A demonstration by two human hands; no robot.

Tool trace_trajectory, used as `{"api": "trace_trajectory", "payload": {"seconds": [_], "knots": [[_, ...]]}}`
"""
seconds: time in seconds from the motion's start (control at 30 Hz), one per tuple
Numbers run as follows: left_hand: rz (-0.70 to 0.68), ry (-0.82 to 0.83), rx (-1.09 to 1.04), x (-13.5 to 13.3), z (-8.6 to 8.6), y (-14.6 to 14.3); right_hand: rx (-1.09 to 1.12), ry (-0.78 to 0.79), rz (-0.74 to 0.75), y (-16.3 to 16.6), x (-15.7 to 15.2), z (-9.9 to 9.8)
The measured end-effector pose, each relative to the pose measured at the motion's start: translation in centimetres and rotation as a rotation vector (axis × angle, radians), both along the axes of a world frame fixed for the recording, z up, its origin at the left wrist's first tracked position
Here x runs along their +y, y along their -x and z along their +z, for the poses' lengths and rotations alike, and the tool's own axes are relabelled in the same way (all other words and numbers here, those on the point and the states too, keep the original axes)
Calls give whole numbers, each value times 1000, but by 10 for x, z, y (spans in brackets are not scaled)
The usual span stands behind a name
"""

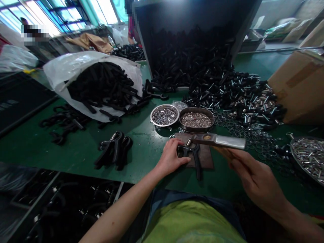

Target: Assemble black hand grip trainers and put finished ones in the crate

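Note:
My left hand (172, 156) grips a black spring clamp (196, 162) by one side, thumb and fingers around it. The clamp lies on a brown metal plate (209, 157), its coil spring (188, 142) showing near the top. In my right hand (255, 177) is a hammer (220, 140), held by its wooden handle. The hammer's head hovers over or touches the clamp near the spring; I cannot tell which. Just beyond the plate stand a round bowl of small washers or nuts (164, 115) and an oval tin of tiny metal parts (196, 118).
Finished-looking black clamps (115, 150) lie to the left. Behind them a white sack (57, 77) spills black handles. A large dark bin (192, 20) of black parts, springs and rings sits at the back. Right are a cardboard box (298, 87) and a pan of rivets (308, 157).

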State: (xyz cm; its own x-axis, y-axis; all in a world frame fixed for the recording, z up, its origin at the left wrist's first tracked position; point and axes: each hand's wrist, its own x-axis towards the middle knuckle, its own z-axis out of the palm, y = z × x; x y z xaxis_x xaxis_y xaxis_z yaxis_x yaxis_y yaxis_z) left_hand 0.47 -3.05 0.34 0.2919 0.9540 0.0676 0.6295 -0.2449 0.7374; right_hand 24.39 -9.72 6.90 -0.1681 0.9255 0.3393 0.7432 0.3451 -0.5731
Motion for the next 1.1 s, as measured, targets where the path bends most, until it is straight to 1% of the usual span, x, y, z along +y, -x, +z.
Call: {"api": "trace_trajectory", "payload": {"seconds": [0.07,0.1,0.17,0.23,0.3,0.37,0.43,0.5,0.67,0.77,0.87,0.93,1.0,1.1], "knots": [[9,-17,6,-8,-4,-1,-37,-57,39,2,-2,-3],[4,-23,7,-10,-6,-2,-83,-49,65,2,-2,-8],[-7,-36,7,-11,-10,-4,-212,13,99,3,1,-23],[-16,-45,6,-10,-13,-4,-326,86,97,3,4,-40],[-19,-54,1,-9,-14,-4,-373,133,89,2,8,-53],[-17,-55,-3,-9,-14,-4,-358,160,89,1,11,-60],[-13,-49,0,-9,-12,-4,-318,181,82,1,14,-58],[-14,-36,7,-8,-10,-4,-263,192,66,1,17,-52],[-7,-17,-2,-7,-8,-5,-90,217,28,0,21,-26],[13,-29,-12,-5,-9,-6,-39,208,-12,-2,19,-11],[22,-59,-12,2,-7,-8,-4,176,-62,-7,17,-1],[20,-92,-6,8,-3,-10,2,152,-106,-12,17,0],[11,-121,8,14,3,-13,-28,132,-148,-20,17,-5],[-22,-139,35,21,8,-16,-160,68,-219,-37,15,-26]]}}
